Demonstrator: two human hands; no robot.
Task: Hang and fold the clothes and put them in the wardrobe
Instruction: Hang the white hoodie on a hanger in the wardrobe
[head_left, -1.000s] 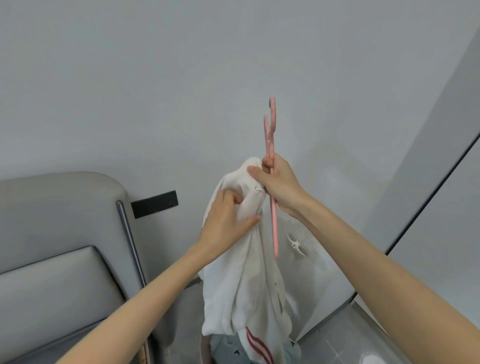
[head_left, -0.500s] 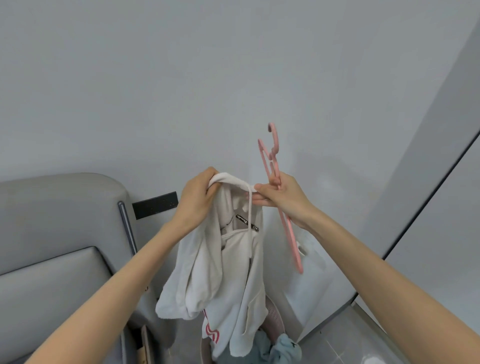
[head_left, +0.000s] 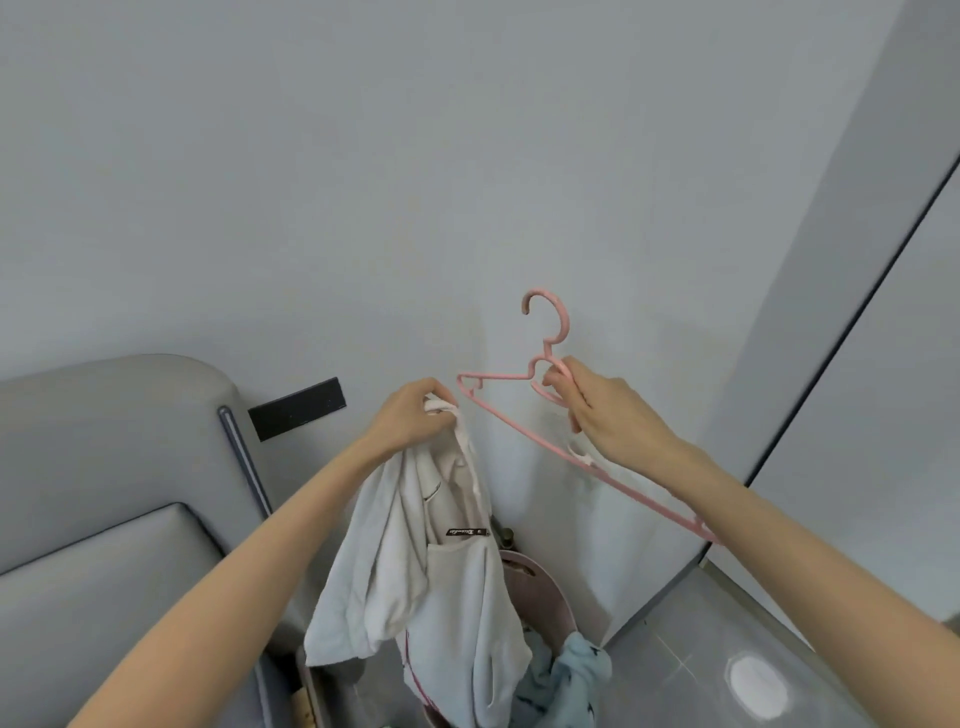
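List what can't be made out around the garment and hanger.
Head view only:
- white garment: hem cut off by the bottom edge.
- black label: print too small to read.
- pink basket: mostly hidden behind the garment.
- pink hanger: lower end hidden behind the right forearm.

Soft even daylight, faint wall shadows — wide-angle bending at edges

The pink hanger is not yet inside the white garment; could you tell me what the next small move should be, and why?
Probably slide the pink hanger's left tip into the white garment's neck. The right hand holds the hanger bare, its tip just beside the left hand's grip on the bunched top edge, while the garment dangles below.
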